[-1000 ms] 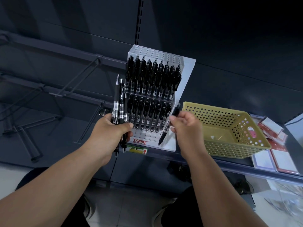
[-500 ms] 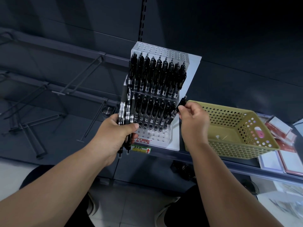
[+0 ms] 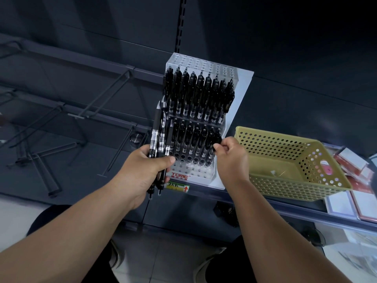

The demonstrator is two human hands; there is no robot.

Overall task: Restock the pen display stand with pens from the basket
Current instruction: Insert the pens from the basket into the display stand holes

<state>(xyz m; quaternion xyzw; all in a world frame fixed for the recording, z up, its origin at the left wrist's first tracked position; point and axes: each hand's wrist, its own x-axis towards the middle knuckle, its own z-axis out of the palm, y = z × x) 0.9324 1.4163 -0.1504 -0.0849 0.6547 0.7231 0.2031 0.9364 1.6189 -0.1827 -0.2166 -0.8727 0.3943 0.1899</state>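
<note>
**Pen stand nearly full as restocking goes on**

A person standing at a shop shelf (image 3: 265,203) feeds black pens into a clear, tiered display stand (image 3: 204,63). The right hand (image 3: 231,153) pinches the cap end of a single pen (image 3: 216,139) between thumb and curled fingers, at the right-hand end of the stand's lower row. Whether its tip is already seated in a hole cannot be told from this angle. The left hand (image 3: 145,170) is wrapped round a bundle of spare pens (image 3: 160,135), held upright just beside the stand's left edge, with the tips poking out below the fist.

The upper row is packed and the lower row looks almost complete. Rows of open holes remain along the front, above the red brand lettering. The yellow basket (image 3: 285,140) sits on the same shelf just to the right of the stand. No pens show inside it, only a few small scraps on its floor. Flat red-and-white packets (image 3: 356,160) lie beyond it.

The step in hand appears to be placing one pen. Next, the right hand would likely have to let go once that pen stands on its own. It would then draw a fresh one from the left hand's bundle and steer the tip into a vacant front hole without knocking the neighbours.
</note>
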